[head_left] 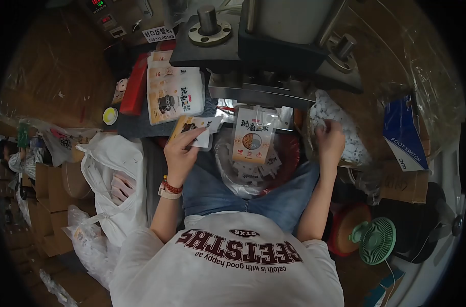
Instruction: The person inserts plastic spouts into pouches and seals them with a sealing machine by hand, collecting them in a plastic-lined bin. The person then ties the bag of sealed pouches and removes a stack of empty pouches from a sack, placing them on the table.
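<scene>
While the left hand point(189, 140) pinches a printed pouch point(183, 124) left of the frame's centre, the right hand point(332, 141), right of centre, curls its fingers at a bag of small white packets point(329, 108); I cannot tell whether it grips one; another pouch point(251, 138) shows mid-frame above a lined basin point(289, 166); stacked pouches point(174, 94) lie at upper left.

Both forearms point(321, 205) forward, left grip point(181, 152) pinched, right grip point(332, 144) well apart, fingers point(321, 131) curled

head view, forward and down
</scene>
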Demonstrator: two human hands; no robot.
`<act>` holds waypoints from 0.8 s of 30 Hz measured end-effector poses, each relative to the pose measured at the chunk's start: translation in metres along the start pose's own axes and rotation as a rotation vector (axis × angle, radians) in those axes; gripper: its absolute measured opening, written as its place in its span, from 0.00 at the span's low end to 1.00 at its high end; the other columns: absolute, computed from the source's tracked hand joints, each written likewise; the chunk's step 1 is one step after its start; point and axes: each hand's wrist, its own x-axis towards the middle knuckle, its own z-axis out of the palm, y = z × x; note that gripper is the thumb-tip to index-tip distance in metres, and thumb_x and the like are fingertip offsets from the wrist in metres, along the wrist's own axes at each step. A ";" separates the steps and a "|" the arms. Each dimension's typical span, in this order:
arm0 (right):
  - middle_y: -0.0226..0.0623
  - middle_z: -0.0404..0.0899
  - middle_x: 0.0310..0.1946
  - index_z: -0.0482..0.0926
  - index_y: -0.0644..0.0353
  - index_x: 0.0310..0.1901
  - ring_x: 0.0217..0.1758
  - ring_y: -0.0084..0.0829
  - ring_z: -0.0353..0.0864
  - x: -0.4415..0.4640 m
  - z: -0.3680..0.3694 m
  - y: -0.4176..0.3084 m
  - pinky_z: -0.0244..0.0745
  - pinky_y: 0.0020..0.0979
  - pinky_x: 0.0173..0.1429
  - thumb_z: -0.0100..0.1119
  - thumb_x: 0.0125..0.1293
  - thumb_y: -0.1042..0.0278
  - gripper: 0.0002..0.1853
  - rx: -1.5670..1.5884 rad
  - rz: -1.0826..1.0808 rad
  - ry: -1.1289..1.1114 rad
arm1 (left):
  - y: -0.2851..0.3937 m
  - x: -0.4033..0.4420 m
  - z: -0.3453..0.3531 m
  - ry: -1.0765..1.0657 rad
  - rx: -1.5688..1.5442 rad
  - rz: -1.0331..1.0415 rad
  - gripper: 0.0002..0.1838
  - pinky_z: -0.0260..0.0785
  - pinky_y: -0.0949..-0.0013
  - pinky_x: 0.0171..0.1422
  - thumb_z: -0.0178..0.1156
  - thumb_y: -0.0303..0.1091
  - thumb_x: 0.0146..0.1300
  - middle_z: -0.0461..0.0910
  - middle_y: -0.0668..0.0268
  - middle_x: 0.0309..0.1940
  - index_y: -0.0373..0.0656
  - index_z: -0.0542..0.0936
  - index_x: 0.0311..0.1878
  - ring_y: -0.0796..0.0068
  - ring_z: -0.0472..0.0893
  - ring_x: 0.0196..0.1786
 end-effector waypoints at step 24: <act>0.42 0.75 0.42 0.78 0.62 0.49 0.42 0.41 0.78 -0.036 -0.062 -0.038 0.74 0.35 0.45 0.60 0.54 0.82 0.19 0.379 -0.381 0.138 | 0.109 0.017 0.068 -0.083 0.203 0.488 0.22 0.75 0.66 0.42 0.61 0.24 0.44 0.82 0.69 0.43 0.46 0.80 0.48 0.66 0.81 0.42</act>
